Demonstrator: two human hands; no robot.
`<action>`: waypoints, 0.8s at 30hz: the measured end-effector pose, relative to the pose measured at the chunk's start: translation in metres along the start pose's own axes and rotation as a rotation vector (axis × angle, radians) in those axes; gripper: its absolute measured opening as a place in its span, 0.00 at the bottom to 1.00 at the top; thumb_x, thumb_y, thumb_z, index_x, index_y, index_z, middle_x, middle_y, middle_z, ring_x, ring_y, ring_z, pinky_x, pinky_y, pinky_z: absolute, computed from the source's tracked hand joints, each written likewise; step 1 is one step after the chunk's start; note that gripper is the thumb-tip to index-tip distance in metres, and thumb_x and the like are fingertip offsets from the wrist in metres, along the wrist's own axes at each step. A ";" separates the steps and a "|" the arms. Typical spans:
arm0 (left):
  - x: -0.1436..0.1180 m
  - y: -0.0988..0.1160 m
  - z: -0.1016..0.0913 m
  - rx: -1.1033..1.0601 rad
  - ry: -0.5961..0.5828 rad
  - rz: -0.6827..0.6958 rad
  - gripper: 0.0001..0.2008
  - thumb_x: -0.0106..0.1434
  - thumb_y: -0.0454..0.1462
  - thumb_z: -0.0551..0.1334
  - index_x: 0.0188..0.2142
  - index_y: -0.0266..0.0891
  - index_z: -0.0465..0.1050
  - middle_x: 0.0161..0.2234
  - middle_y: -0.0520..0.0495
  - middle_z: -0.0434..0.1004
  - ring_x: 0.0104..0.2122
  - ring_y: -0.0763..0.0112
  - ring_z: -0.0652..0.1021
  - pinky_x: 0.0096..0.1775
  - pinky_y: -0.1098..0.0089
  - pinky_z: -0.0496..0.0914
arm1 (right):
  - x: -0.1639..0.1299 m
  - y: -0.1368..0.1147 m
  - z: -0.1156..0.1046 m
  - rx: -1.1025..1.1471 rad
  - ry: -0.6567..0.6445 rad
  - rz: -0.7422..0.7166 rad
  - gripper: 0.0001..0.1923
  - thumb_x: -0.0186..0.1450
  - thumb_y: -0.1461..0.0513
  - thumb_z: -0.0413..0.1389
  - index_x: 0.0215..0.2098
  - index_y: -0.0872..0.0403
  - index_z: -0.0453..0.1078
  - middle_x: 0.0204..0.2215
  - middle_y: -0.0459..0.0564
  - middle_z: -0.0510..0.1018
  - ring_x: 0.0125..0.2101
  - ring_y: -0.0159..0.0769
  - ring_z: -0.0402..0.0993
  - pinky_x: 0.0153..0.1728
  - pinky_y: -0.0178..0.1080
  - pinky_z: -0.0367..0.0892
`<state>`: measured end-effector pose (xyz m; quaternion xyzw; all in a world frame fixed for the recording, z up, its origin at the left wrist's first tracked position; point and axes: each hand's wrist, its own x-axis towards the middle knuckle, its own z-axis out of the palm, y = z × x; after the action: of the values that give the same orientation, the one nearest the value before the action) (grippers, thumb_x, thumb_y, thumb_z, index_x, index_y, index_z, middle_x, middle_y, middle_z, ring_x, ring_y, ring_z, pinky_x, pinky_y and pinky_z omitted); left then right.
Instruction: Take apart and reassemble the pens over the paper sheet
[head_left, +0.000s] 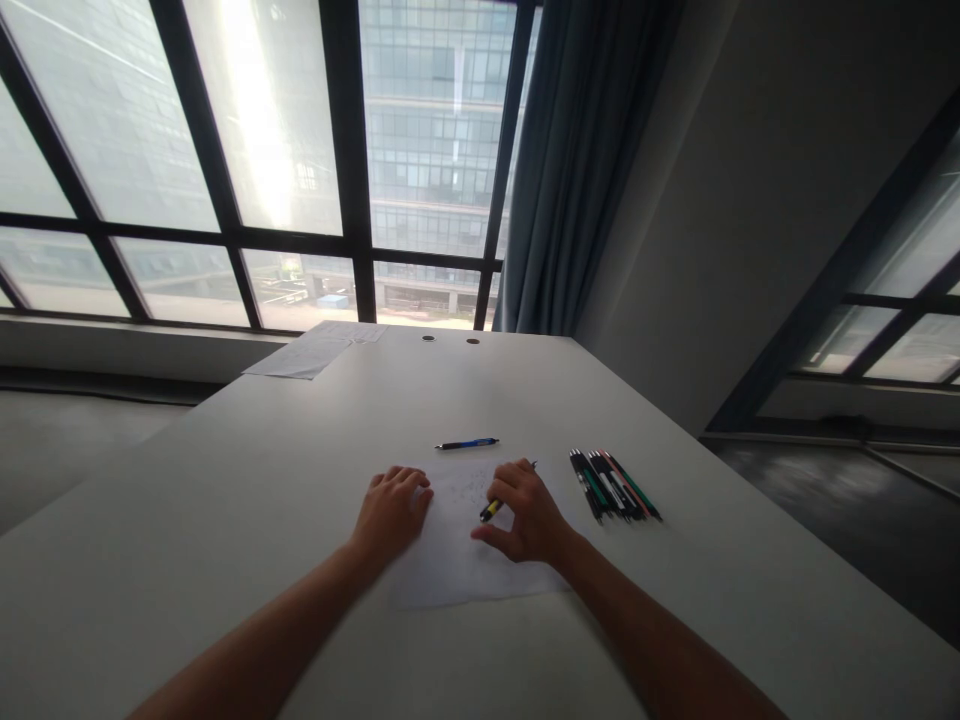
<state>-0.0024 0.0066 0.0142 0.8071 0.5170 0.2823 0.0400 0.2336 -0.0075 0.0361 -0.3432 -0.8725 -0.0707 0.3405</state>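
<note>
My right hand point(527, 510) grips a pen with a yellow and black barrel point(491, 509), its tip down on a white sheet of paper point(457, 560) with faint marks on it. My left hand point(391, 508) lies flat on the sheet's left edge, fingers loosely curled, holding nothing. A blue pen point(466, 444) lies on the table just beyond the sheet. To the right of my right hand, several pens point(613, 485) lie side by side in a row.
The white table point(225, 520) runs back to a large window. More paper point(315, 352) lies at its far left corner, near two cable holes point(450, 340). A blue curtain point(577, 170) hangs at the back right.
</note>
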 end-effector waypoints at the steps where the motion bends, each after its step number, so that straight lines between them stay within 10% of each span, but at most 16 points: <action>1: 0.000 -0.001 0.000 0.011 -0.007 -0.007 0.11 0.66 0.37 0.55 0.39 0.40 0.76 0.45 0.43 0.79 0.47 0.58 0.75 0.49 0.55 0.67 | 0.001 0.000 -0.001 0.006 -0.002 0.018 0.25 0.65 0.43 0.50 0.21 0.53 0.61 0.24 0.49 0.67 0.28 0.36 0.61 0.35 0.41 0.55; 9: -0.003 -0.003 0.006 0.002 -0.097 0.114 0.19 0.59 0.30 0.55 0.47 0.42 0.77 0.52 0.42 0.75 0.53 0.55 0.72 0.53 0.52 0.66 | 0.005 0.010 -0.011 0.265 0.091 0.474 0.32 0.70 0.43 0.36 0.28 0.54 0.70 0.24 0.52 0.73 0.28 0.38 0.70 0.33 0.41 0.63; 13: -0.004 -0.002 0.007 0.003 -0.117 0.142 0.17 0.63 0.37 0.57 0.51 0.43 0.75 0.55 0.42 0.72 0.55 0.54 0.70 0.55 0.50 0.64 | 0.006 0.012 -0.002 0.642 -0.052 0.741 0.28 0.61 0.38 0.52 0.31 0.54 0.72 0.21 0.48 0.74 0.21 0.34 0.70 0.24 0.36 0.65; 24: -0.006 -0.005 0.009 0.006 -0.136 0.149 0.20 0.64 0.45 0.60 0.54 0.45 0.73 0.58 0.41 0.70 0.57 0.51 0.68 0.57 0.48 0.61 | 0.008 -0.001 0.021 0.697 -0.200 0.822 0.09 0.57 0.57 0.56 0.25 0.54 0.68 0.19 0.46 0.76 0.20 0.31 0.70 0.22 0.32 0.62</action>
<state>-0.0041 0.0061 0.0019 0.8608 0.4522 0.2277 0.0516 0.2171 0.0039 0.0256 -0.5279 -0.6664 0.3942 0.3490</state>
